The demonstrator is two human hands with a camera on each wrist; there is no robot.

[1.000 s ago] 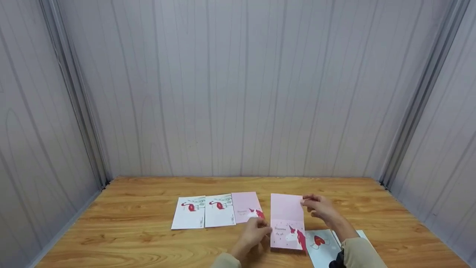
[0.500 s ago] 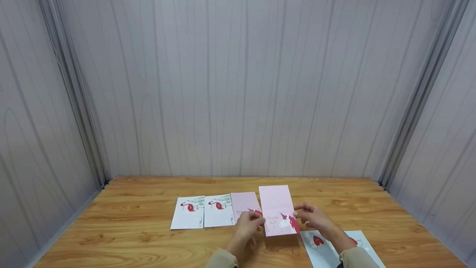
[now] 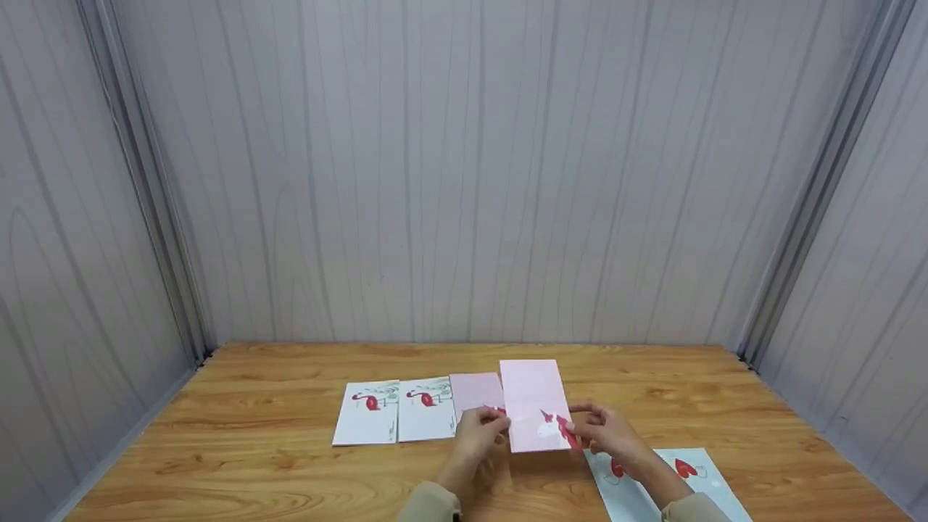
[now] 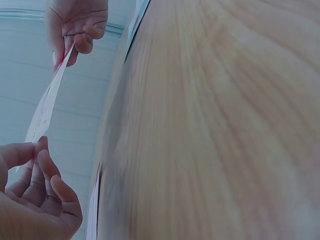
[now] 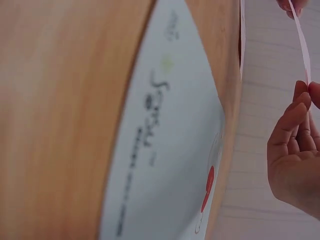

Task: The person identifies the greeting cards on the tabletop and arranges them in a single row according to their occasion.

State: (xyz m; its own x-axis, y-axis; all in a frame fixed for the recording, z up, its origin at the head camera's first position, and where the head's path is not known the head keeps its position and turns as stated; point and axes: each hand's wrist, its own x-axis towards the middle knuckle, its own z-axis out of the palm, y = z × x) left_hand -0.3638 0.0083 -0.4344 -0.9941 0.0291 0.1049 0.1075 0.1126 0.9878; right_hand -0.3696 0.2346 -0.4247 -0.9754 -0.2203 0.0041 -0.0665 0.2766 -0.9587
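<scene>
A pink card with a red-maned unicorn (image 3: 533, 399) hangs above the table between my hands, tilted. My left hand (image 3: 475, 438) pinches its left edge between thumb and fingertips; my right hand (image 3: 612, 435) pinches the lower right edge. Seen edge-on in the left wrist view, the held card (image 4: 50, 102) is thin and clear of the wood. Just left of it lies a second pink card (image 3: 475, 390), its lower part hidden behind my left hand.
Two white flamingo cards (image 3: 367, 415) lie side by side at the left of the row on the wooden table (image 3: 275, 471). At front right lie white cards with red hearts (image 3: 707, 482), partly beneath my right forearm. Pale panelled walls (image 3: 464, 174) close the back and sides.
Both hands have carried the pink unicorn card left and away from me, up beside the other pink card. My right hand has slid from its upper right corner to lower on that edge.
</scene>
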